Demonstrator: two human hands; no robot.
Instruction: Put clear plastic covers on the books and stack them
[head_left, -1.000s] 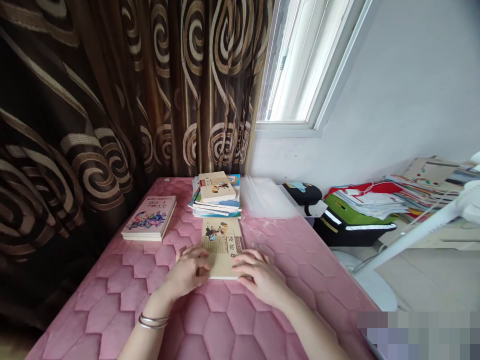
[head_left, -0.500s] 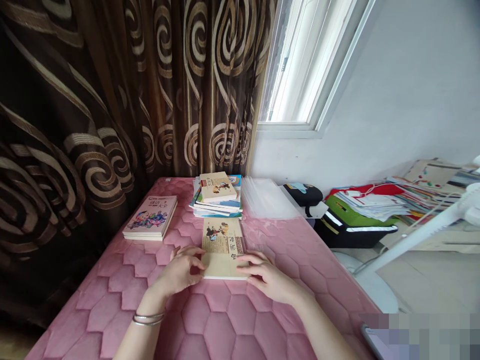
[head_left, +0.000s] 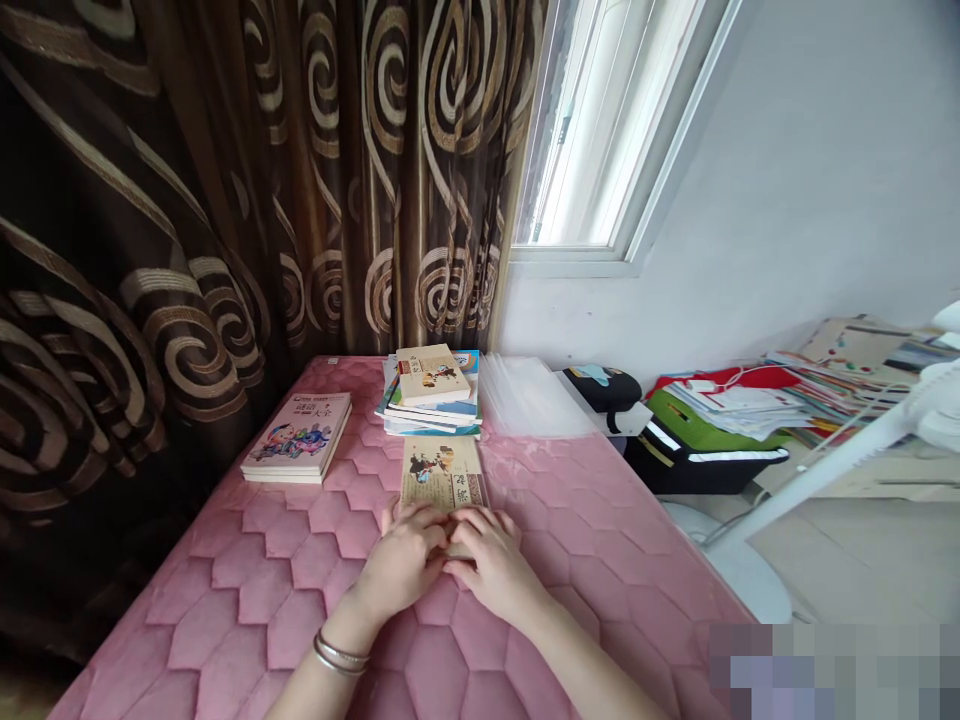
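A cream-covered book (head_left: 435,480) lies flat on the pink quilted bed surface, its printed figure and characters showing on the far part. My left hand (head_left: 405,555) and my right hand (head_left: 487,555) meet over its near end. Their fingers are curled down around that end, thumbs toward me, and the two hands nearly touch. Most of the near edge is hidden under them, so I cannot make out exactly how the fingertips grip it. Just beyond stands a stack of books (head_left: 394,420), topped by a similar cream book (head_left: 433,375).
Two pink-covered books (head_left: 298,435) lie stacked at the left. Clear plastic sheets (head_left: 532,395) spread beside the far stack. Beyond the quilted surface (head_left: 300,600) on the right are a white stand (head_left: 817,475), a green-and-black box (head_left: 705,440) and piled papers. A patterned curtain (head_left: 420,180) hangs behind.
My hands have moved inward from the book's two sides and now come together over its near end, covering it. The book stays in place; the view has shifted slightly.
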